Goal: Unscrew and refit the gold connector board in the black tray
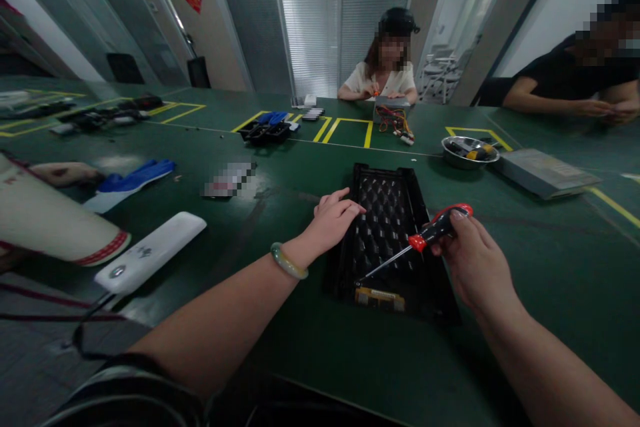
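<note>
A black plastic casing (387, 210) with a quilted inner surface lies on the green table in front of me. My left hand (333, 217), a green bangle on its wrist, rests on the casing's left edge with fingers curled over it. My right hand (473, 257) grips a red and black screwdriver (430, 232). The metal shaft slants down to the left, its tip at the casing's near end, close to a small gold connector strip (380, 299).
A white power bank (150, 250) with a cable lies at the left, beside a blue glove (133, 178). A metal bowl (469, 151) and a grey flat box (545, 172) sit at the right. Two other people sit at the far side and right. Yellow tape marks the table.
</note>
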`<state>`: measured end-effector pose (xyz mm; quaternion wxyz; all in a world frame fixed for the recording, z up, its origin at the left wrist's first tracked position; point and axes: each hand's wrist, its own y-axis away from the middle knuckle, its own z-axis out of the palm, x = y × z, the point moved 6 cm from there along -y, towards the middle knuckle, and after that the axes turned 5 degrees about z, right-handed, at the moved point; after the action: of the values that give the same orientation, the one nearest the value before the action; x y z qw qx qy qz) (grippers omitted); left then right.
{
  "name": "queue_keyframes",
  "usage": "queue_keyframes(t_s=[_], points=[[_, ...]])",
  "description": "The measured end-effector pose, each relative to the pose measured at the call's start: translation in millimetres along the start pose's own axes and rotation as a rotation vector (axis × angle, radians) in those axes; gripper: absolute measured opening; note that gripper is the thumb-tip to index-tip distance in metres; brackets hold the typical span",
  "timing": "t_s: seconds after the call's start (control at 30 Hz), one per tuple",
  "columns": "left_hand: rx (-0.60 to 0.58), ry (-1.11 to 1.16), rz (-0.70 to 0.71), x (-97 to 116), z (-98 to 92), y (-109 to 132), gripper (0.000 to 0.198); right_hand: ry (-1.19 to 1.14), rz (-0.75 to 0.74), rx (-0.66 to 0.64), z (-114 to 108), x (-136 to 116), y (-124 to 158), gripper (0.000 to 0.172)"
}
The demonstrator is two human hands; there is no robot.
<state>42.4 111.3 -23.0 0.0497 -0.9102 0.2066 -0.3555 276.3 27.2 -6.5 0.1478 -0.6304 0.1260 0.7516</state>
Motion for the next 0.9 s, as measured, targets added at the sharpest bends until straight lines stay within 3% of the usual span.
queue_keyframes(t_s=[0.67, 0.8, 0.9], points=[[0.017, 0.056, 0.015, 7, -8.4, 3, 0.038, -0.024, 0.012, 0.030, 2, -3, 0, 0.023], [0.048, 0.065, 0.119, 23, -20.1, 7, 0.042, -0.029, -0.013, -0.003, 5, -7, 3, 0.022], [-0.037, 0.063, 0.296, 40, -25.2, 13, 0.050, 0.000, -0.031, -0.029, 4, -8, 5, 0.024]])
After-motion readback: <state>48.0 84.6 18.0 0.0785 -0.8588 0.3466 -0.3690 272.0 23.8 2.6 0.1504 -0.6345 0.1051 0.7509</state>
